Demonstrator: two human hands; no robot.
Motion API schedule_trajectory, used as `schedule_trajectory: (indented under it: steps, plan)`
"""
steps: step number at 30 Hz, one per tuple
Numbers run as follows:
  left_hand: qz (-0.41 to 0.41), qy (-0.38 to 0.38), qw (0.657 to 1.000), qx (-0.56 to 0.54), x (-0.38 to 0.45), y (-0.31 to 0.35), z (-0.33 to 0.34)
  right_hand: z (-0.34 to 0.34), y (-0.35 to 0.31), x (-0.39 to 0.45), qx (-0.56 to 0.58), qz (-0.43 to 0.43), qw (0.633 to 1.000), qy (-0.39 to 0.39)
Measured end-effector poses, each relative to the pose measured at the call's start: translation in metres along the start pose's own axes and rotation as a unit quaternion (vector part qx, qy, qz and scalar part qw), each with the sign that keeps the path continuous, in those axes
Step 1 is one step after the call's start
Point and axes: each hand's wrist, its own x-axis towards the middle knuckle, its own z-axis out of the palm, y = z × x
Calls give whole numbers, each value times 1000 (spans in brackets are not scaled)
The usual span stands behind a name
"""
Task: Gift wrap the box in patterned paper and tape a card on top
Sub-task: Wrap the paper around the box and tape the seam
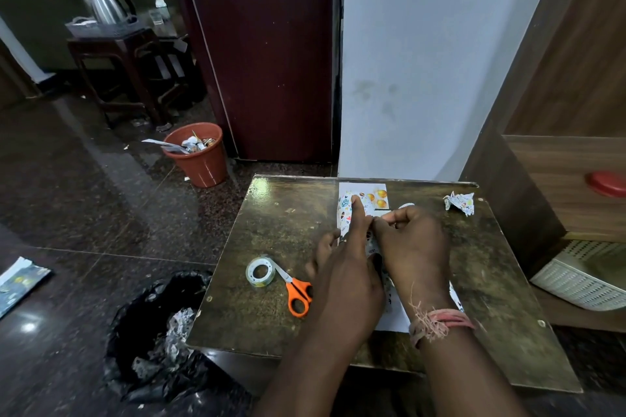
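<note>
At the far left a piece of dark patterned wrapping (20,281) lay on the polished floor. Further right, an orange waste bin (198,154) full of scraps stood by a maroon door (267,44), and a black bag (159,332) holding crumpled paper sat against the table's near left corner. On the worn wooden table (271,223) a roll of clear tape (260,271) lay touching the blades of orange-handled scissors (296,291), whose handles pointed toward the person.

Just right of those, the left hand (349,267) rested on the patterned paper (346,213), its forefinger stretched flat along the wrapped surface and pressing it down, the other fingers spread loosely beside it. The box itself could not be made out under the hands; only the paper's near white edge (396,318) and its far patterned end showed. A card with orange balls (374,195) lay at the table's far edge, touching the paper's far end.

The right hand (411,247), with a frayed thread band (437,323) round its wrist, met the left at the fingertips, its fingers curled and pinching something small and pale against the paper; what it pinched could not be told. Further right a crumpled paper scrap (460,201) lay near the table's far right corner, and beyond the table stood a white plastic basket (582,284).
</note>
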Motion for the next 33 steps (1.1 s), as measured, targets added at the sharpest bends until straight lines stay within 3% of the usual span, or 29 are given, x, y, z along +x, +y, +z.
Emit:
schedule_trajectory:
  steps: [9, 15, 19, 21, 23, 25, 27, 31, 33]
  plan:
    - [4, -6, 1000, -23, 1, -1, -2, -5, 4, 2, 132, 91, 987, -20]
    - [-11, -14, 995, -100, 0, -7, -3, -12, 6, 2, 111, 50, 992, 22]
    - [-29, 34, 987, -154, 1, -10, -8, -25, 10, 0, 40, -33, 998, 31]
    - [-43, 41, 982, -182, 1, -12, -10, -34, 15, -1, -81, -80, 993, 20]
    - [-60, 40, 975, -210, 2, -13, -11, -45, 17, -4, -215, -54, 975, -20]
    - [-83, 30, 969, -233, 1, -13, -13, -59, 16, -8, -276, -36, 959, -43]
    - [-110, 18, 962, -248, 2, -13, -15, -71, 15, -11, -298, -56, 951, -54]
    - [-130, -5, 954, -269, 3, -13, -16, -79, 17, -24, -360, -12, 915, -182]
    - [-139, -15, 949, -282, 3, -12, -17, -77, 20, -31, -348, 4, 918, -190]
